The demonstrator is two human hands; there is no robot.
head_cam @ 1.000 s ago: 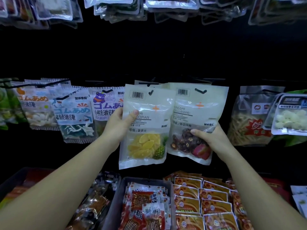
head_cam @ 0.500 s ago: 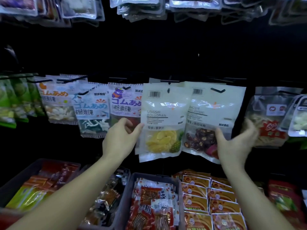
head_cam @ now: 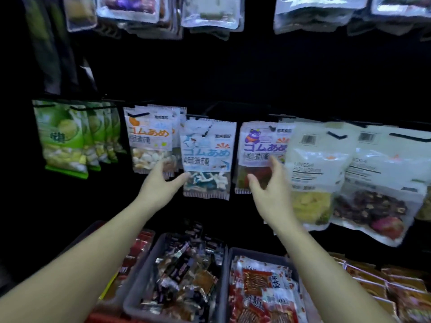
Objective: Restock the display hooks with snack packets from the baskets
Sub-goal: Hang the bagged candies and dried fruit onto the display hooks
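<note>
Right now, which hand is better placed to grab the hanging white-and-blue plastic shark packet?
Probably left. The open left hand has its thumb at the lower left edge of the white-and-blue shark packet; the open right hand is in front of the neighbouring purple-bear packet.

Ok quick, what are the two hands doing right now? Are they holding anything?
Left hand: open, holding nothing, beside the shark packet.
Right hand: open, holding nothing, in front of the bear packet.
</note>
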